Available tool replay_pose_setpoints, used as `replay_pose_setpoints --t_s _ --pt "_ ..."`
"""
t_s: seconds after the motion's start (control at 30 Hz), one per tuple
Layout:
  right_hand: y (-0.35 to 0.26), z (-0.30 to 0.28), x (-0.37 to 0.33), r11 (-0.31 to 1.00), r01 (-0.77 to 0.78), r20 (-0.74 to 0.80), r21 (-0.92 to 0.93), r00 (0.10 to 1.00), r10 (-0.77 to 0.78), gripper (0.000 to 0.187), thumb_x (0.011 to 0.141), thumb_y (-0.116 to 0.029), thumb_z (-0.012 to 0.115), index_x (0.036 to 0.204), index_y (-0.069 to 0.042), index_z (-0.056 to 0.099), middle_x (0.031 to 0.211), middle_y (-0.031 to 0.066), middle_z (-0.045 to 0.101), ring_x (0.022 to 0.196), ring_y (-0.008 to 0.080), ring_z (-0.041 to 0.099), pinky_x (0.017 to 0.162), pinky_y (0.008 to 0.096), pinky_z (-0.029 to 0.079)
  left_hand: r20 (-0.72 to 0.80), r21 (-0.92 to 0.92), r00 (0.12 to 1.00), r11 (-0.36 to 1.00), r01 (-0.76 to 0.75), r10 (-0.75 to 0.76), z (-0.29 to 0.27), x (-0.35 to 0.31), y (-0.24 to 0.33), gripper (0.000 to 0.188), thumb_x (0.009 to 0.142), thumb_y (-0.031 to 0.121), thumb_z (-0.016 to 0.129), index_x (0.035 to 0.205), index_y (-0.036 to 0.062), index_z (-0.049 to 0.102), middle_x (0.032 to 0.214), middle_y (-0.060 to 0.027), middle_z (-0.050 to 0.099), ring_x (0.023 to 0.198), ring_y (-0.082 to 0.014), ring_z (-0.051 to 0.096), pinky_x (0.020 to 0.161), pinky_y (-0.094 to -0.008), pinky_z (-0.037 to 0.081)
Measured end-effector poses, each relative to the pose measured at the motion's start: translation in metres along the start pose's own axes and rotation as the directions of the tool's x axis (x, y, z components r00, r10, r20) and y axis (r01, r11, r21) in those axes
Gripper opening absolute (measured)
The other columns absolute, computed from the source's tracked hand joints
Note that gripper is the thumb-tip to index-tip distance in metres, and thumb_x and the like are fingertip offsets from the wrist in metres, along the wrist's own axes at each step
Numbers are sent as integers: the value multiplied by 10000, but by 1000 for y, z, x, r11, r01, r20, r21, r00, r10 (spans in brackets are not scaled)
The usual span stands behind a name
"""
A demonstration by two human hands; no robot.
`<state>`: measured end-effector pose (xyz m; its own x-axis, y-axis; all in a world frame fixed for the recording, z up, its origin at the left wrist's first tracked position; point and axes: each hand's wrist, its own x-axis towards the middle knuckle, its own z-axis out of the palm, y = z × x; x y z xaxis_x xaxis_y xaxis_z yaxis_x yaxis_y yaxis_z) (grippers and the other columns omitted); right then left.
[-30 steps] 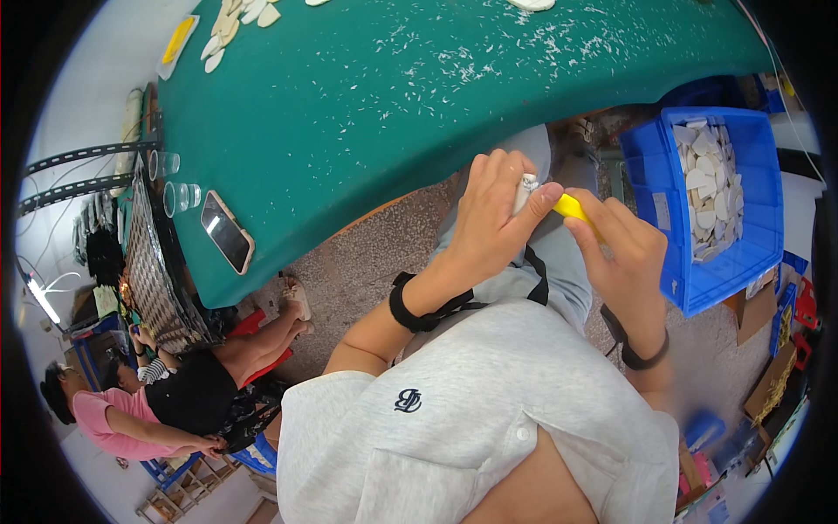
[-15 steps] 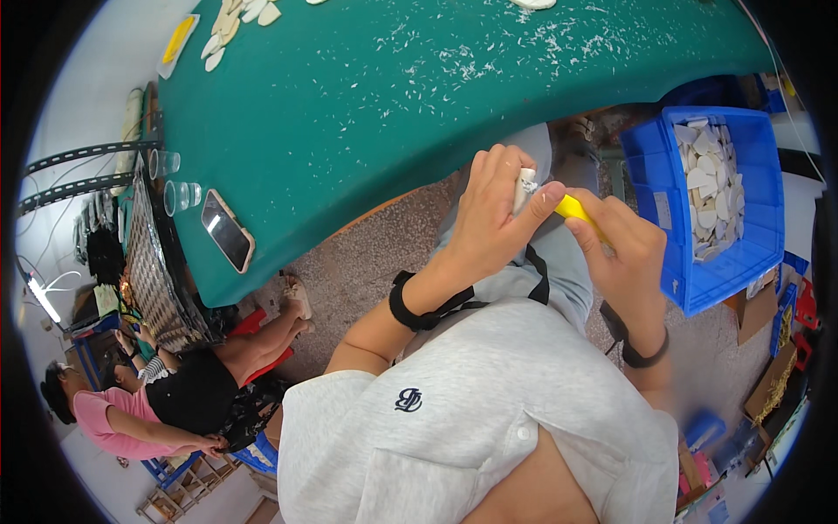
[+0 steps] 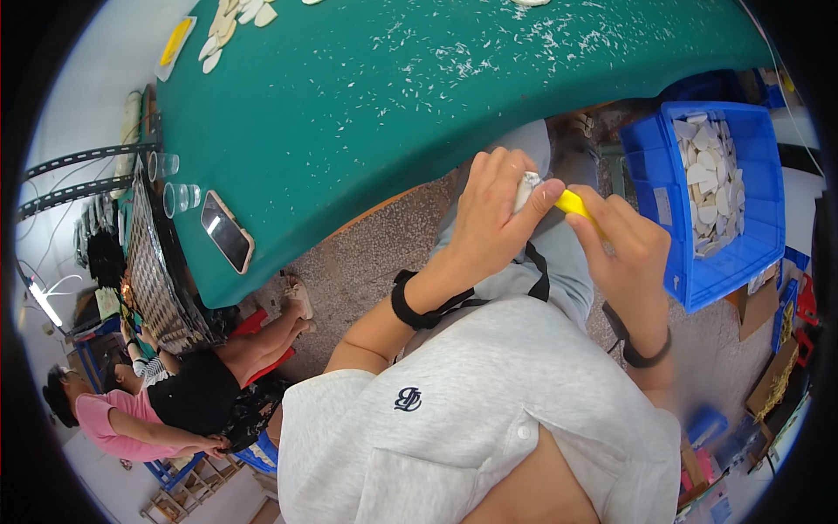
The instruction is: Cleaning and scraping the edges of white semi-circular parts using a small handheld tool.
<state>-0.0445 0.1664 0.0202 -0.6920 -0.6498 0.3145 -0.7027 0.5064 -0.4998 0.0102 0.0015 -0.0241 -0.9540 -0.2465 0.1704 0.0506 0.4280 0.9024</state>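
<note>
A small white piece [image 3: 526, 189], its upper end rough with shavings, is gripped in my left hand [image 3: 491, 210] above my lap. My right hand [image 3: 627, 240] is closed around a yellow-handled tool [image 3: 573, 204] just to the right of it. The tool's working end is hidden behind my left thumb, which reaches toward the handle. I cannot tell whether the tool touches the white piece.
White shavings lie on the green-covered table [image 3: 349, 166], with flat pale pieces [image 3: 253, 12] at its far left. A phone [image 3: 227, 232] and clear cups [image 3: 181, 199] sit near its left edge. A blue bin [image 3: 681, 271] of white pieces stands right. A seated person [image 3: 118, 419] is at left.
My right hand has shifted slightly to the right with the yellow-handled tool. My left hand keeps nearly the same place and still grips the white piece.
</note>
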Motion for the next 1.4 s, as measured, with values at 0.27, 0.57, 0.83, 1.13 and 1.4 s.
replay_pose_setpoints --t_s 0.27,0.57,0.83,1.13,1.4 --pt "4 8 3 987 -147 -206 66 966 157 210 826 -173 676 1018 -89 671 692 51 583 514 173 523 461 270 389 -6 -100 1000 995 -3 2 0 1 4 359 917 363 517 806 23 491 757 -95 429 740 -251 384 665 -356 342" --pt "-3 2 1 958 -166 -84 233 978 190 207 834 -158 672 1020 -69 669 703 62 593 520 170 515 466 266 387 271 -575 913 708 409 -306 -13 -2 2 379 967 364 370 806 35 464 746 -67 392 756 -210 379 706 -320 335" --pt "-4 4 -2 994 -4 -68 107 998 12 232 785 -178 698 1001 -97 675 654 39 549 482 198 520 450 293 387 23 -188 1000 982 22 -18 -5 0 3 373 902 403 536 867 35 482 819 -83 421 796 -232 383 731 -340 336" --pt "-4 0 -2 998 26 -34 54 999 -24 224 783 -192 696 985 -97 675 644 39 534 468 204 508 442 301 378 8 -118 1000 993 -27 28 -4 -2 0 387 908 402 526 845 21 496 802 -106 433 769 -249 386 701 -350 338" --pt "-5 9 -5 999 -30 -79 20 996 32 209 804 -181 681 991 -87 672 662 44 545 479 204 516 448 300 386 -11 -111 1000 994 0 -1 -1 0 0 371 899 366 551 785 19 483 713 -96 425 717 -250 385 654 -354 336"
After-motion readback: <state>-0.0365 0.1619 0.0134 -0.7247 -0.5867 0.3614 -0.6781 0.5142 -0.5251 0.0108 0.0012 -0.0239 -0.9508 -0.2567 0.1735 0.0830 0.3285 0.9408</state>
